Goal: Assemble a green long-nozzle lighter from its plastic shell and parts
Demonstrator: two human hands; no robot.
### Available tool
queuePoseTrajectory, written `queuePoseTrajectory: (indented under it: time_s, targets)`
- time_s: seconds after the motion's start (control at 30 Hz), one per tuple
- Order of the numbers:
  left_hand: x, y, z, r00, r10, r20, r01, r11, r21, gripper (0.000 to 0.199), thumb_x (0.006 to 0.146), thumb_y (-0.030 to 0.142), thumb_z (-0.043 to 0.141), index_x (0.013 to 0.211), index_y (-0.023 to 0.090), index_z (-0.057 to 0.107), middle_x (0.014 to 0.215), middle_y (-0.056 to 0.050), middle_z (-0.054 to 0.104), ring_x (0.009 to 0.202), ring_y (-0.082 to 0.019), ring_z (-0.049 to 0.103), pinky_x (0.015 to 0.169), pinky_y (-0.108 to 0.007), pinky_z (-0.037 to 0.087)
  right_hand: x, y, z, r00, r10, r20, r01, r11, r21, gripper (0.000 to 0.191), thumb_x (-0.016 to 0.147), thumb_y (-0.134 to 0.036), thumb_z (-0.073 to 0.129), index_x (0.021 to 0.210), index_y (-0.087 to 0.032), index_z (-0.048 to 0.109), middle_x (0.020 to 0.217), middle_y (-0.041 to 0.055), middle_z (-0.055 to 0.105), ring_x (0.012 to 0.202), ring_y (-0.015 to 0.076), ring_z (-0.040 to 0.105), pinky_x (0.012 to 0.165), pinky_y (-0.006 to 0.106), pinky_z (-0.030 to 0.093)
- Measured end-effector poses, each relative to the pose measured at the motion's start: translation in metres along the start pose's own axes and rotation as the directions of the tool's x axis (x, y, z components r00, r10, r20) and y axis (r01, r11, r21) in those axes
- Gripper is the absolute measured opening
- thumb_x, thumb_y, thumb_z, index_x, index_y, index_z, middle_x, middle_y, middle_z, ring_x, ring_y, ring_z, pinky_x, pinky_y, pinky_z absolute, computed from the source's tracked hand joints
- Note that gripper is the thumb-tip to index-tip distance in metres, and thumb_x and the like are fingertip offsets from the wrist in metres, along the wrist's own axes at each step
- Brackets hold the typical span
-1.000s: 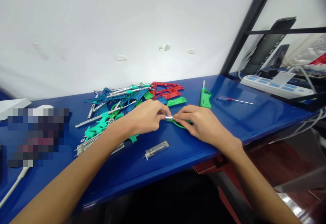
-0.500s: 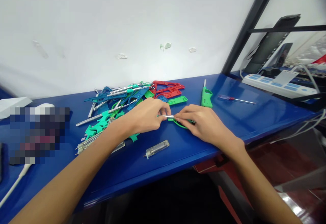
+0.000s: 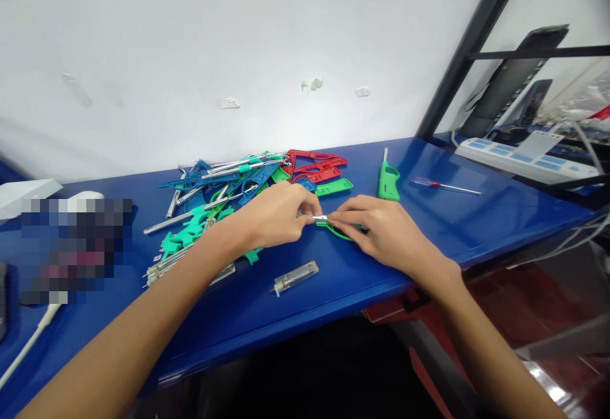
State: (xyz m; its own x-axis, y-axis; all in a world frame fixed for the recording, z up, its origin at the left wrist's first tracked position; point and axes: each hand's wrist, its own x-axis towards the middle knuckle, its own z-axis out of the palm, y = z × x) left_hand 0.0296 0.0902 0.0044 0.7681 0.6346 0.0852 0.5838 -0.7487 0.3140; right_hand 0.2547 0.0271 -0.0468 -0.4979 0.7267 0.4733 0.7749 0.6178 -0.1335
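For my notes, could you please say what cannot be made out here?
Head view:
Green part: mostly hidden by the right hand.
Silver piece: too small to identify.
Clear parts: partly covered by the left forearm.
Black object: cut off by the left edge.
Dark item: pixelated.

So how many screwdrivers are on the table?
1. The screwdriver lies on the blue table, to the right of the green lighter and farther off than the right hand. Any under the pile of parts would be hidden.
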Motion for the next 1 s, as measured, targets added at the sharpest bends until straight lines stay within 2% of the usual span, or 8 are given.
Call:
queuePoseTrajectory:
  time_s: [0.67,0.83,1.0]
  targets:
    - [0.0015,-0.0022,0.0034,0.998,0.035,-0.048,-0.033,0.999,0.036,0.014,0.088,0.015,0.071,0.099,0.019,0.077,0.099,-0.003,0.078,0.087,-0.02,0.069,0.073,-0.03,0.047,0.0002,-0.0039,-0.0013,0.998,0.055,-0.006,-0.055,0.998,0.015,0.021,0.105,-0.025,0.059,0.112,-0.02,0.078,0.104,0.0024,0.075,0.096,0.0206,0.069,0.085,0.033,0.051]
    - [0.0013,-0.0017,0.0032,0.998,0.037,-0.049,-0.035,0.999,0.04,0.014,0.088,0.016,0.071,0.101,0.02,0.077,0.099,-0.003,0.079,0.088,-0.021,0.069,0.072,-0.031,0.046,-0.0004,-0.0069,-0.0024,0.997,0.082,-0.01,-0.082,0.997,0.014,0.025,0.107,-0.033,0.056,0.123,-0.023,0.073,0.11,0.0029,0.075,0.101,0.0224,0.069,0.089,0.035,0.05]
    - [0.0008,-0.0023,0.0028,0.999,0.025,-0.031,-0.025,0.999,0.021,0.016,0.089,0.019,0.073,0.104,0.021,0.078,0.102,-0.003,0.079,0.09,-0.021,0.07,0.074,-0.031,0.048,0.0001,-0.0038,-0.0009,0.998,0.057,-0.001,-0.057,0.998,0.016,0.022,0.106,-0.029,0.058,0.119,-0.022,0.074,0.107,0.0022,0.075,0.099,0.0221,0.068,0.086,0.034,0.049]
